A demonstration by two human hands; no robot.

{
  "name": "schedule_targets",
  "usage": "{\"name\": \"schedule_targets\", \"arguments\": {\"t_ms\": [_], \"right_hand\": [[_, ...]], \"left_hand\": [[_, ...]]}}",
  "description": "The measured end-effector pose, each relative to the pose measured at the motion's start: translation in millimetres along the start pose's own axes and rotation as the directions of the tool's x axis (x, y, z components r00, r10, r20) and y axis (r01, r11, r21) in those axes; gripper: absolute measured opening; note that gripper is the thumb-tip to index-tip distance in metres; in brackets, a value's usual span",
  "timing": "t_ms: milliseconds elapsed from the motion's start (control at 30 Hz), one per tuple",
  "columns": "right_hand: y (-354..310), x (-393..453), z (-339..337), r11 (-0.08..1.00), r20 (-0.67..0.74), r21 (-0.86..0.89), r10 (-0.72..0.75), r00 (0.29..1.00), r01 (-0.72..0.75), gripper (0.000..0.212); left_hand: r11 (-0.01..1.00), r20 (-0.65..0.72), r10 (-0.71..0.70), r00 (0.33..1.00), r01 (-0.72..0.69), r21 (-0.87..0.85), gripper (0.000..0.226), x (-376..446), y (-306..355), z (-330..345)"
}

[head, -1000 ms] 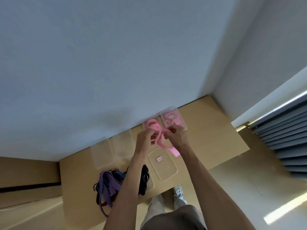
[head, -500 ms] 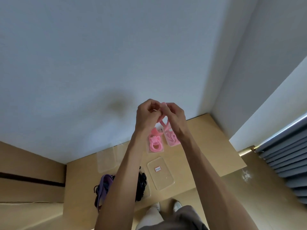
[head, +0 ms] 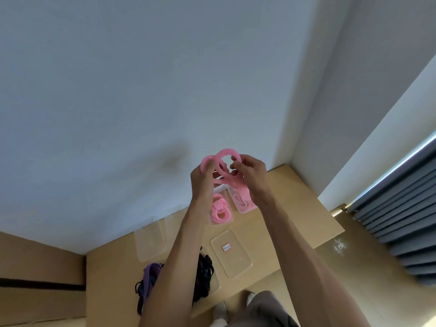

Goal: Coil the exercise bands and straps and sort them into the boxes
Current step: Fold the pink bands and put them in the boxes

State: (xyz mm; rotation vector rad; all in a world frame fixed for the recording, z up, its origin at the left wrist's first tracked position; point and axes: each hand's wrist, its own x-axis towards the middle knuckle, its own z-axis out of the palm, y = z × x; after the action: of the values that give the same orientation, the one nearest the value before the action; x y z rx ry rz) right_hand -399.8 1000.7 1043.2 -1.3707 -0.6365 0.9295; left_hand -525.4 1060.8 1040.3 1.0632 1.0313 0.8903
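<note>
We hold the pink band (head: 227, 161) up above the counter (head: 295, 208), its loop standing upright and its tail hanging down toward the pink-filled box (head: 243, 204). Our left hand (head: 203, 178) grips the left side of the loop, our right hand (head: 250, 173) pinches the right side. Just beside that box, another box (head: 220, 212) holds coiled pink bands. Nearer to us lie an empty labelled box (head: 232, 253), black straps (head: 204, 277) and purple bands (head: 151, 277). Both arms are raised.
</note>
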Motion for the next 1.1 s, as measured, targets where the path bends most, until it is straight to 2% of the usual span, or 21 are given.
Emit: {"name": "schedule_targets", "arguments": {"t_ms": [100,200,267,333,433,500,567,667,767,867,967,1100], "right_hand": [[10.3,-3.0,5.6,1.0,-0.07,-0.026,0.001,0.998,-0.003,0.018],[18.5,-7.9,15.0,0.994,-0.081,-0.111,-0.016,0.997,0.007,0.024],[22.6,-11.0,26.4,0.987,-0.093,-0.159,-0.021,0.995,0.006,0.018],[25.0,-11.3,39.5,0.968,-0.185,-0.252,-0.05,0.981,0.002,0.008],[24.5,-10.3,53.8,0.881,-0.355,-0.472,-0.155,0.922,-0.034,0.01],[25.4,-11.1,61.5,0.831,-0.379,-0.555,-0.222,0.898,-0.029,0.011],[25.6,-15.0,70.0,0.82,-0.372,-0.572,-0.27,0.888,0.01,0.015],[25.7,-21.0,77.1,0.85,-0.388,-0.526,-0.275,0.879,0.034,0.028],[23.3,-22.8,76.4,0.844,-0.351,-0.533,-0.277,0.895,0.052,0.024],[15.3,-23.7,76.9,0.817,-0.278,-0.566,-0.32,0.906,0.115,0.025],[7.1,-21.8,74.1,0.762,-0.171,-0.617,-0.372,0.912,0.195,0.025],[3.2,-18.1,61.1,0.699,-0.04,-0.673,-0.359,0.932,0.241,0.021]], "left_hand": [[0.987,-0.076,-0.148,0.986,0.143,-0.071,0.016,11.1,-0.7,-19.9],[0.978,0.058,-0.209,0.976,0.209,0.005,0.022,15.5,0.4,-29.9],[0.975,0.14,-0.22,0.965,0.223,-0.006,0.033,14.6,1.9,-30.7],[0.964,0.171,-0.25,0.953,0.261,-0.05,0.04,12.3,6.1,-33.7],[0.98,0.235,-0.195,0.952,0.199,0.005,0.032,10.8,7.9,-45.3],[0.992,0.323,-0.118,0.939,0.097,0.08,0.022,9.2,10.1,-51.1],[0.993,0.366,-0.092,0.926,0.059,0.102,0.017,8.3,11.2,-53.0],[0.987,0.319,-0.1,0.942,0.053,0.153,0.027,8.7,16.3,-55.9],[0.974,0.362,-0.157,0.919,0.083,0.209,0.037,10.7,24.2,-63.6],[0.973,0.4,-0.198,0.895,0.129,0.192,0.038,10.7,29.1,-67.2],[0.976,0.343,-0.206,0.917,0.166,0.143,0.035,9.5,29.3,-61.0],[0.97,0.225,-0.224,0.948,0.193,0.149,0.02,9.5,26.5,-48.6]]}}
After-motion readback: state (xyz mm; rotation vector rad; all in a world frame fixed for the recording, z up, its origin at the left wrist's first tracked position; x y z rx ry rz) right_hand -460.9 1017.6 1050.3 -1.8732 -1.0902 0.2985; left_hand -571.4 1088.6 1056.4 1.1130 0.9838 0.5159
